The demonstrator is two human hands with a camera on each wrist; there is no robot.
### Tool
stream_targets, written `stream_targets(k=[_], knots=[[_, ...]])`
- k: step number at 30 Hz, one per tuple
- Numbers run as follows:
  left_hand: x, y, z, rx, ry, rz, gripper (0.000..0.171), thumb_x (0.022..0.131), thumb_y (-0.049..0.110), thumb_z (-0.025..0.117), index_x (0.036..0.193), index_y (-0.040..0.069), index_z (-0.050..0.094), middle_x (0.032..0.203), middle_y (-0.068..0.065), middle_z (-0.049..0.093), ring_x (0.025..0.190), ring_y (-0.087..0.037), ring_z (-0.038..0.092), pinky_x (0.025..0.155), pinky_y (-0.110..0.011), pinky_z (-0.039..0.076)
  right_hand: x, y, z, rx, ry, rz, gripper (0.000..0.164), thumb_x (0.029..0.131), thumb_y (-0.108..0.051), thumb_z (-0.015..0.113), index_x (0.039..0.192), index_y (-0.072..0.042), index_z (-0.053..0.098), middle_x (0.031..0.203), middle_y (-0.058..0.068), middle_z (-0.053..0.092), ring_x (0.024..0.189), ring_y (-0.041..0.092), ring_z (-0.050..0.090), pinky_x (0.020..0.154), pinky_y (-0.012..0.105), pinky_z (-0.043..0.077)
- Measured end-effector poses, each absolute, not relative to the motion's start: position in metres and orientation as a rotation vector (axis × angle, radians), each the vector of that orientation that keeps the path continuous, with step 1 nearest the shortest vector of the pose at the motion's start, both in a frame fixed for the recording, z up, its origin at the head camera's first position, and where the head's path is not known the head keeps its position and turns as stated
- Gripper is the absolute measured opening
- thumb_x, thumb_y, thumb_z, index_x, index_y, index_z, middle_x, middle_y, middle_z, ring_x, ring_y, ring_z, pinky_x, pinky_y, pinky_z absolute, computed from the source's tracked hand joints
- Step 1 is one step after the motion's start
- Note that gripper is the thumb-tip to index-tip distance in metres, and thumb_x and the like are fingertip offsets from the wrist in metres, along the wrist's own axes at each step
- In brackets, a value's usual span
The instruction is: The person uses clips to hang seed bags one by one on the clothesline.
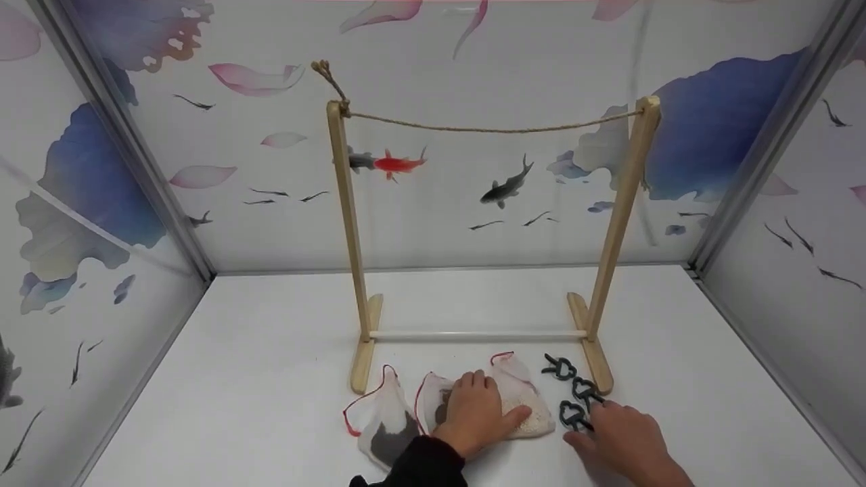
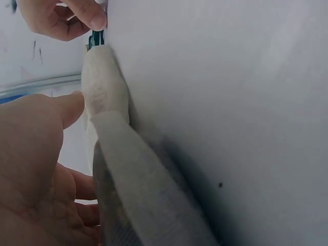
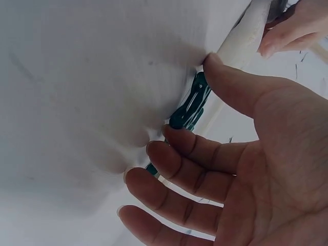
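Three mesh bags with red drawstrings lie at the table's front: one with dark fill (image 1: 385, 433), a middle one (image 1: 431, 399), and one with white grains (image 1: 524, 399). My left hand (image 1: 477, 406) rests flat across the middle and white-grain bags, palm down. In the left wrist view its palm (image 2: 41, 154) lies on the bags (image 2: 107, 97). Three dark green clips (image 1: 559, 368) (image 1: 583, 389) (image 1: 574, 414) lie to the right. My right hand (image 1: 595, 426) touches the nearest clip (image 3: 192, 102) with its thumb and relaxed fingers (image 3: 189, 148) on either side.
A wooden rack (image 1: 348, 223) with a rope (image 1: 487, 128) strung between its posts stands just behind the bags, its feet close to the clips. Painted panels with fish wall the white table (image 1: 237, 379) on three sides.
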State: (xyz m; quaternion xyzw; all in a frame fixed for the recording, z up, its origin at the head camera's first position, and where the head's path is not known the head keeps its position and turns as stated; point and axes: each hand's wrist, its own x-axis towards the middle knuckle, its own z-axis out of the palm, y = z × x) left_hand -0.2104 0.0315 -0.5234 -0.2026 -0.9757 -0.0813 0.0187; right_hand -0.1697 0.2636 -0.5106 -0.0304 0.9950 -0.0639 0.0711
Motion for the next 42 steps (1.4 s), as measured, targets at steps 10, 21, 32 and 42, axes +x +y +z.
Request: stream_targets(k=[10,21,32,42], knots=[[-0.213,0.041,-0.519,-0.606,-3.009,-0.413,0.061,0.089,0.053,0.072,0.115,-0.001,0.067,0.116,-0.015,0.063,0.113,-0.030,0.056,0.097,-0.039,0.046,-0.171,0.263,-0.509,-0.097,2.984,-0.234,0.044,0.083,-0.047,0.081,0.074,-0.010,0.059,0.062,0.001,0.048,0.057,0.017,0.044,0.052,0.034,0.036],[-0.212,0.055,-0.528,-0.522,-2.947,-0.521,0.028,0.090,0.033,0.078,0.099,0.011,0.063,0.099,-0.005,0.060,0.099,-0.022,0.055,0.083,-0.034,0.049,-0.173,0.267,-0.510,-0.084,2.954,-0.317,0.038,0.083,-0.043,0.081,0.083,-0.009,0.064,0.068,0.000,0.051,0.061,0.018,0.047,0.056,0.036,0.043],[-0.201,0.085,-0.546,-0.283,-2.656,-0.529,0.040,0.078,0.000,0.082,0.101,0.019,0.056,0.087,-0.001,0.056,0.077,-0.019,0.052,0.065,-0.032,0.045,-0.169,0.269,-0.491,0.011,2.916,-0.410,0.040,0.084,-0.045,0.080,0.088,-0.007,0.069,0.075,0.000,0.062,0.063,0.017,0.053,0.058,0.038,0.048],[-0.199,0.083,-0.542,-0.237,-2.563,-1.055,0.040,0.070,-0.020,0.068,0.084,0.016,0.074,0.088,0.000,0.064,0.084,-0.020,0.058,0.075,-0.034,0.048,-0.166,0.270,-0.475,0.020,3.004,-0.559,0.040,0.085,-0.044,0.080,0.091,-0.007,0.068,0.076,0.002,0.058,0.064,0.017,0.051,0.055,0.036,0.045]])
